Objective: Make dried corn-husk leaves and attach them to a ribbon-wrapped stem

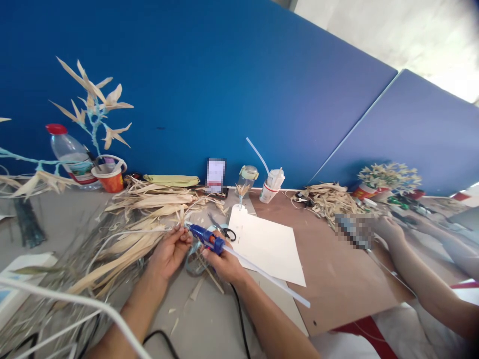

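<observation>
My right hand (223, 264) is wrapped round a blue hot glue gun (205, 236), and a long clear glue stick (273, 281) sticks out of its back end. The gun's nozzle points left, close to the fingertips of my left hand (171, 252). Those fingers are pinched on a small piece of dry corn husk (181, 218), partly hidden behind them. Below the gun, between both hands, lie a roll of pale blue tape (195, 267) and some thin sticks. Scissors (229, 234) with black handles rest just beyond the gun.
Dry corn husks (149, 202) heap up behind and left of my hands. White paper (267, 249) lies to the right. A phone (216, 175), a paper cup (269, 193) and a bottle (71, 154) stand along the blue partition. A co-worker's arm (422, 289) reaches in at right.
</observation>
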Action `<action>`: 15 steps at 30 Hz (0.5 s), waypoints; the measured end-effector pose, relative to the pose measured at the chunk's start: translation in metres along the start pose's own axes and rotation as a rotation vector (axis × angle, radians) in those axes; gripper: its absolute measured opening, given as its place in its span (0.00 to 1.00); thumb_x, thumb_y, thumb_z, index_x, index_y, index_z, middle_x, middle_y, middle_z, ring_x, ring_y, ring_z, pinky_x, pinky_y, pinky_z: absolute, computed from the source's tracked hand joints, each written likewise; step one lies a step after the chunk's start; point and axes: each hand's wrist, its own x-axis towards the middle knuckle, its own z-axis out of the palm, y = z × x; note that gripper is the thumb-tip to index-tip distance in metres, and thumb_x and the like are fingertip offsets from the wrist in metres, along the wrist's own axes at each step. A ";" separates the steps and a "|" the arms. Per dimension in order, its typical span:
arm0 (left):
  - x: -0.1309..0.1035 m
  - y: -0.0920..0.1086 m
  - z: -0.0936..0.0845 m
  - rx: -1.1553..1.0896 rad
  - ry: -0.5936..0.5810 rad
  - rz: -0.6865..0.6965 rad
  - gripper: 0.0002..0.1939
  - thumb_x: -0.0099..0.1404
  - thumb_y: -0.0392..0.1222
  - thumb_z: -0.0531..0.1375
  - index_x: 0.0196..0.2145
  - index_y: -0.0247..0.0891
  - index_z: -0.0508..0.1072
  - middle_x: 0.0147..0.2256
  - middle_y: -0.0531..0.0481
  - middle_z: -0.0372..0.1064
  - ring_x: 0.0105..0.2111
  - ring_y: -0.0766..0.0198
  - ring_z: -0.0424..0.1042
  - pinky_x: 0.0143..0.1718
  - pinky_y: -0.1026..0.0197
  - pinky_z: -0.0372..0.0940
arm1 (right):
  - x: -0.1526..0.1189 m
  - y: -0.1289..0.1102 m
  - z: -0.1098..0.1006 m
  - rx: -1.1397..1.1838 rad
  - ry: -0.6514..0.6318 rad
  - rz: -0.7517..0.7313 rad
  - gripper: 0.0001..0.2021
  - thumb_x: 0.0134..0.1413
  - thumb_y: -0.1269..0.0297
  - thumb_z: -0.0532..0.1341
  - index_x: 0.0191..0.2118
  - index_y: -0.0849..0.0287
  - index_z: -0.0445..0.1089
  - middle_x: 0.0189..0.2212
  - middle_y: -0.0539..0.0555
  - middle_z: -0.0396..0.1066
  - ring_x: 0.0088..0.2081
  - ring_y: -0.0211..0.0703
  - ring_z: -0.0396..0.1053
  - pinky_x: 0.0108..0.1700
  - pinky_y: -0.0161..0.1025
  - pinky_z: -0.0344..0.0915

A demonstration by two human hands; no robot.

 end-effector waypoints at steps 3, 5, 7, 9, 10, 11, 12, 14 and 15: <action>-0.002 0.000 0.003 -0.011 0.014 -0.014 0.12 0.56 0.19 0.56 0.22 0.31 0.70 0.18 0.53 0.63 0.18 0.72 0.63 0.21 0.68 0.64 | 0.001 -0.001 0.001 -0.016 0.006 -0.017 0.06 0.48 0.62 0.59 0.32 0.56 0.60 0.26 0.47 0.62 0.29 0.39 0.61 0.34 0.38 0.60; -0.003 0.001 0.004 -0.011 0.029 -0.021 0.12 0.57 0.19 0.55 0.22 0.31 0.69 0.18 0.54 0.63 0.18 0.72 0.62 0.20 0.68 0.63 | 0.001 -0.003 0.001 -0.036 0.019 -0.008 0.06 0.48 0.63 0.59 0.31 0.56 0.60 0.25 0.47 0.61 0.28 0.39 0.60 0.33 0.38 0.59; -0.004 0.001 0.006 -0.009 0.037 -0.024 0.12 0.57 0.19 0.55 0.22 0.31 0.70 0.18 0.54 0.62 0.18 0.72 0.62 0.20 0.69 0.63 | 0.001 -0.006 0.001 -0.053 0.020 0.005 0.06 0.47 0.63 0.59 0.30 0.56 0.59 0.25 0.46 0.60 0.28 0.39 0.60 0.33 0.38 0.59; -0.005 0.001 0.007 -0.006 0.038 -0.026 0.13 0.57 0.19 0.55 0.22 0.31 0.70 0.18 0.54 0.62 0.18 0.72 0.62 0.20 0.69 0.63 | 0.000 -0.008 0.001 -0.059 0.017 0.010 0.06 0.47 0.63 0.59 0.30 0.56 0.59 0.25 0.47 0.60 0.28 0.40 0.60 0.34 0.38 0.59; -0.005 0.001 0.007 -0.005 0.037 -0.026 0.13 0.57 0.19 0.55 0.22 0.31 0.69 0.18 0.54 0.62 0.18 0.72 0.62 0.20 0.69 0.63 | 0.000 -0.009 0.001 -0.059 0.015 0.008 0.07 0.47 0.63 0.59 0.30 0.56 0.59 0.25 0.47 0.59 0.28 0.40 0.60 0.34 0.38 0.58; -0.005 0.001 0.008 -0.005 0.037 -0.026 0.13 0.58 0.19 0.54 0.22 0.31 0.69 0.18 0.53 0.62 0.18 0.72 0.62 0.20 0.69 0.63 | 0.000 -0.010 0.000 -0.059 0.014 0.005 0.07 0.47 0.63 0.59 0.30 0.56 0.59 0.25 0.47 0.59 0.29 0.40 0.60 0.34 0.38 0.58; -0.006 0.001 0.008 -0.005 0.037 -0.025 0.13 0.58 0.19 0.54 0.22 0.31 0.69 0.18 0.53 0.63 0.18 0.72 0.62 0.20 0.69 0.63 | 0.000 -0.010 0.000 -0.060 0.014 0.005 0.07 0.47 0.63 0.59 0.30 0.56 0.59 0.25 0.47 0.59 0.29 0.40 0.60 0.34 0.38 0.58; -0.006 0.001 0.008 -0.004 0.034 -0.023 0.14 0.59 0.19 0.53 0.22 0.31 0.69 0.18 0.53 0.63 0.18 0.72 0.62 0.21 0.69 0.63 | 0.001 -0.010 0.000 -0.061 0.013 0.007 0.06 0.47 0.63 0.58 0.30 0.56 0.58 0.25 0.47 0.59 0.28 0.39 0.60 0.34 0.38 0.59; -0.005 0.001 0.008 -0.003 0.034 -0.022 0.14 0.59 0.19 0.52 0.22 0.31 0.69 0.18 0.53 0.63 0.18 0.72 0.62 0.21 0.69 0.63 | 0.001 -0.010 0.000 -0.063 0.011 0.006 0.06 0.47 0.63 0.58 0.30 0.56 0.58 0.25 0.47 0.59 0.29 0.39 0.60 0.34 0.38 0.59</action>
